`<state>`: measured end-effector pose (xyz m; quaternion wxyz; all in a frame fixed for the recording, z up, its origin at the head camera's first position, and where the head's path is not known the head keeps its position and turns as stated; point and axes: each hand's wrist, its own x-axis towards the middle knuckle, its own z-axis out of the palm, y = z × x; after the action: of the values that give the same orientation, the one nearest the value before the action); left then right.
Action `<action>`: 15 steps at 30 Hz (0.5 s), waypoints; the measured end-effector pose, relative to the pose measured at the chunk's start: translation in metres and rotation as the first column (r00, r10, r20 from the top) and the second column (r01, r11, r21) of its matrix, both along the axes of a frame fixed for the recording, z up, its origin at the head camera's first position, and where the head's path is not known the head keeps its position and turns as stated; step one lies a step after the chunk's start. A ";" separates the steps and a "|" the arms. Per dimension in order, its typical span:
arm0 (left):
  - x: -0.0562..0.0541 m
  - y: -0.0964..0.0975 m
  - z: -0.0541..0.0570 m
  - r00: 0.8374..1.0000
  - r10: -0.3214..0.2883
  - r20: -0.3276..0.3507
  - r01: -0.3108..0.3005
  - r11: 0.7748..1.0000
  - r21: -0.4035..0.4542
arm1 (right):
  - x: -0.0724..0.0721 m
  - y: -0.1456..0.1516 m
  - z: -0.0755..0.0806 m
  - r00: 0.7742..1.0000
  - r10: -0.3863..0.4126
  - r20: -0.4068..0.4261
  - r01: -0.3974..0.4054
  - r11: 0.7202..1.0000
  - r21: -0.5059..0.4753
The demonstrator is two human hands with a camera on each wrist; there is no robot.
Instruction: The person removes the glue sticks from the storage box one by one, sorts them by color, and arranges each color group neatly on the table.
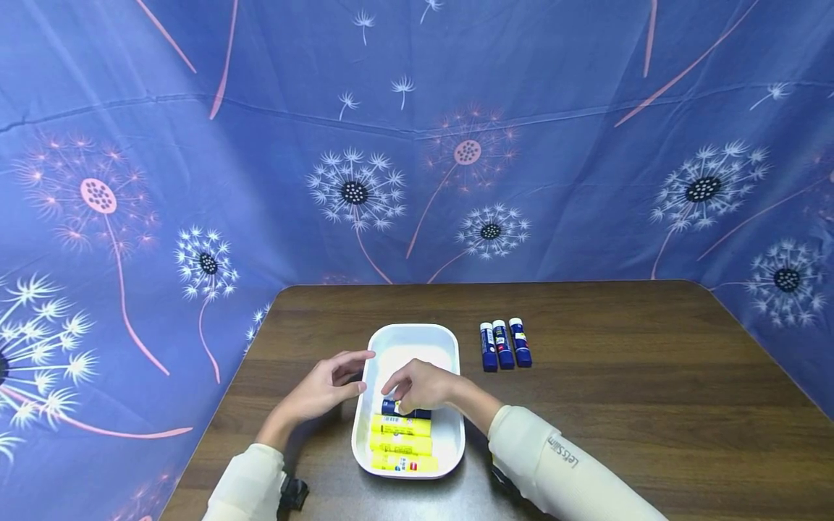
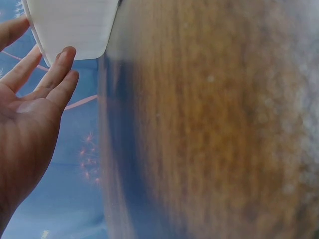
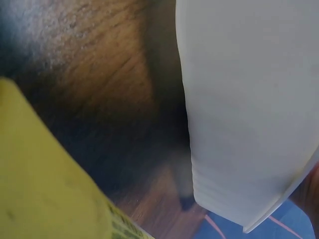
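A white tray (image 1: 413, 351) stands on the table with three yellow glue sticks (image 1: 402, 443) lying side by side at its near end. Just beyond them a dark blue glue stick (image 1: 417, 414) lies crosswise, partly covered by my right hand (image 1: 423, 385). That hand reaches in over the right rim and grips the blue stick between thumb and fingers. At the tray's left side is my left hand (image 1: 323, 387), thumb and fingertips resting against the rim. The left wrist view shows its loosely extended fingers (image 2: 62, 74) at the tray's outer wall.
Three blue glue sticks with white caps (image 1: 504, 344) lie right of the tray on the brown wooden table (image 1: 619, 405). Close to the right wrist camera is a yellow printed object (image 3: 45, 179), outside the tray. A blue dandelion-patterned cloth (image 1: 554, 145) hangs behind the table.
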<state>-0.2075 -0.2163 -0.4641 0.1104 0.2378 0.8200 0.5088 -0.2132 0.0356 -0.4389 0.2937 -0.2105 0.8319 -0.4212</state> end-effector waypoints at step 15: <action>0.001 0.000 0.001 1.000 0.007 0.005 -0.007 1.000 -0.002 | 0.002 -0.001 -0.003 0.998 0.024 -0.063 -0.023 1.000 0.010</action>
<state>-0.2065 -0.2159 -0.4632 0.1112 0.2334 0.8212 0.5088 -0.2108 0.0342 -0.4421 0.2732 -0.2320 0.8402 -0.4068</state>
